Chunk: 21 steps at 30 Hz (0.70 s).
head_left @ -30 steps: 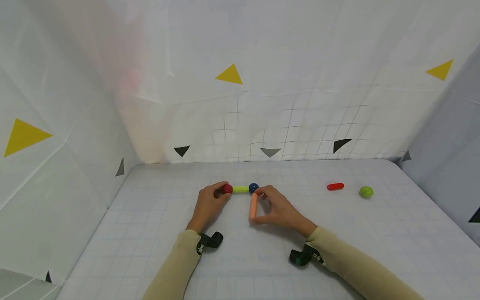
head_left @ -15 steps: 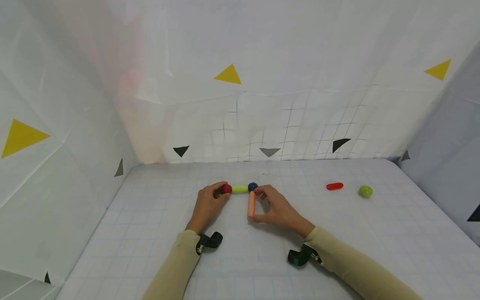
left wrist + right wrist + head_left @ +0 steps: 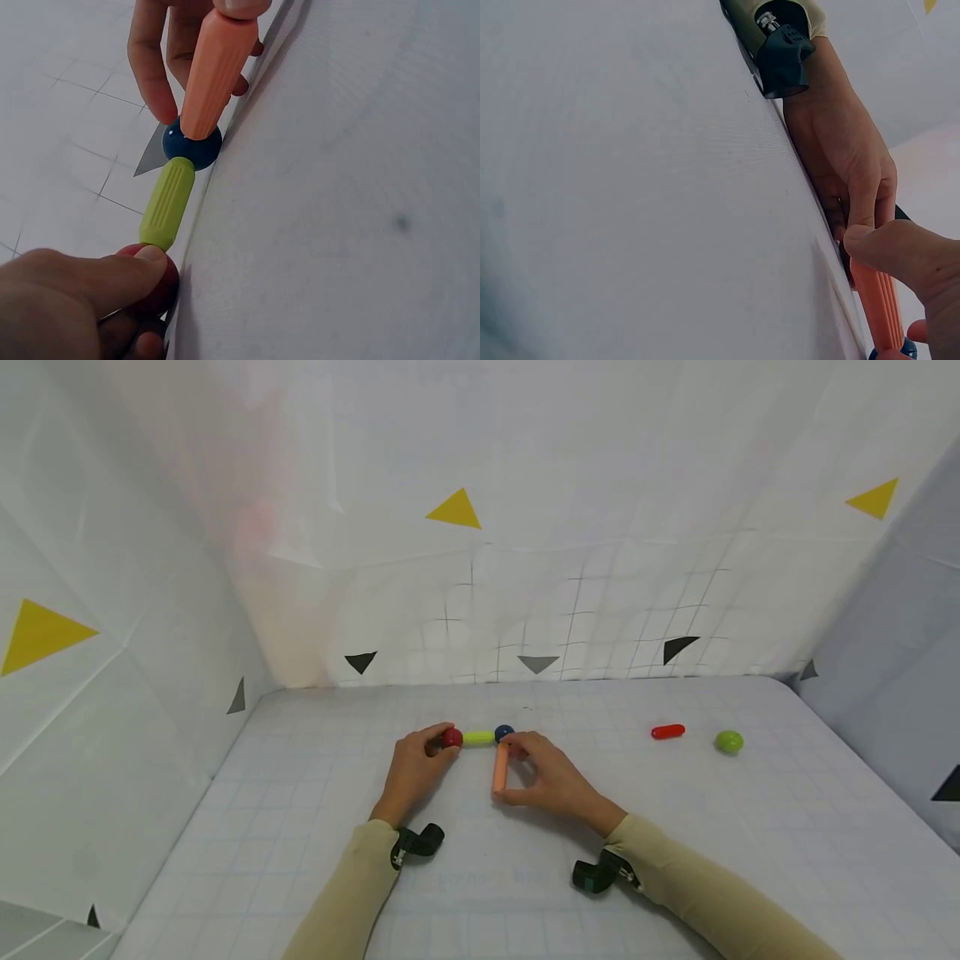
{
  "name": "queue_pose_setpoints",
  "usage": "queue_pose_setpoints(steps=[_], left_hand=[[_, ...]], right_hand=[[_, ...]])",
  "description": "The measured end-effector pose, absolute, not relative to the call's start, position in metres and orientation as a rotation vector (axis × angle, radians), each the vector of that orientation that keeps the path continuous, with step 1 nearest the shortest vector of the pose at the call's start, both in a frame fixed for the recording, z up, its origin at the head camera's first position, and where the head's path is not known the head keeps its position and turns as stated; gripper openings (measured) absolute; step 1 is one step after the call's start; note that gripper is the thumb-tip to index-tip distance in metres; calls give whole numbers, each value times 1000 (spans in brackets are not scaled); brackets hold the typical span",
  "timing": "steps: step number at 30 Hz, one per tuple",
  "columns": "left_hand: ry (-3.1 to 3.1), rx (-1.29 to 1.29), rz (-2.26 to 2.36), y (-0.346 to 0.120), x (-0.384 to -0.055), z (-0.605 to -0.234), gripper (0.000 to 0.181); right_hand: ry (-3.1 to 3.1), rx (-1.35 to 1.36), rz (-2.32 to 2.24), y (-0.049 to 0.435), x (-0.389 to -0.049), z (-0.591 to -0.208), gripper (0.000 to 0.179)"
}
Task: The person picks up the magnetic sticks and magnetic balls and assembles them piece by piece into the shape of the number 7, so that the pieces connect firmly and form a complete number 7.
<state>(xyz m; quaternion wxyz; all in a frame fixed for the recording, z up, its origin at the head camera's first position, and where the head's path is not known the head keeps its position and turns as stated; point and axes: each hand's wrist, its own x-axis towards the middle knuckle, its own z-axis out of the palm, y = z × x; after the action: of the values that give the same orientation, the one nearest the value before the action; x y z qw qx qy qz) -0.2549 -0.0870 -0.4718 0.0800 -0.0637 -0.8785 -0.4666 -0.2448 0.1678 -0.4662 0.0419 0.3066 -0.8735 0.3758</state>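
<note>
My left hand (image 3: 415, 770) pinches a red ball (image 3: 452, 737) between thumb and fingers. From that ball a ridged lime-green stick (image 3: 478, 738) runs right to a dark blue ball (image 3: 504, 733). My right hand (image 3: 553, 779) holds an orange ridged stick (image 3: 500, 768) lengthwise, thumb at its near end and a fingertip by its far end. In the left wrist view the orange stick's far end meets the blue ball (image 3: 193, 147), and a right fingertip lies at the ball's side. The right wrist view shows the orange stick (image 3: 879, 307) under the thumb, with the blue ball mostly hidden.
A short red stick (image 3: 668, 732) and a green ball (image 3: 729, 742) lie apart on the right side of the white gridded table (image 3: 480, 877). White sheeting walls (image 3: 375, 485) with yellow and dark triangles stand behind and at both sides.
The right hand has shifted slightly left with the orange stick, bringing its far end against the blue ball. The left hand keeps its grip on the red ball.
</note>
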Motion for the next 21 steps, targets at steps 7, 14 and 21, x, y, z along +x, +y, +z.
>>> queue_pose_setpoints(steps=[7, 14, 21], left_hand=[[-2626, -205, -1392, -88, -256, -472, 43], [-2613, -218, -1385, -88, -257, -475, 43], [-2609, -191, -1413, -86, -256, -473, 42]], right_hand=[[-2699, 943, 1129, 168, -244, -465, 73], [-2705, 932, 1117, 169, -242, -465, 72], [-2698, 901, 1129, 168, -239, -464, 71]])
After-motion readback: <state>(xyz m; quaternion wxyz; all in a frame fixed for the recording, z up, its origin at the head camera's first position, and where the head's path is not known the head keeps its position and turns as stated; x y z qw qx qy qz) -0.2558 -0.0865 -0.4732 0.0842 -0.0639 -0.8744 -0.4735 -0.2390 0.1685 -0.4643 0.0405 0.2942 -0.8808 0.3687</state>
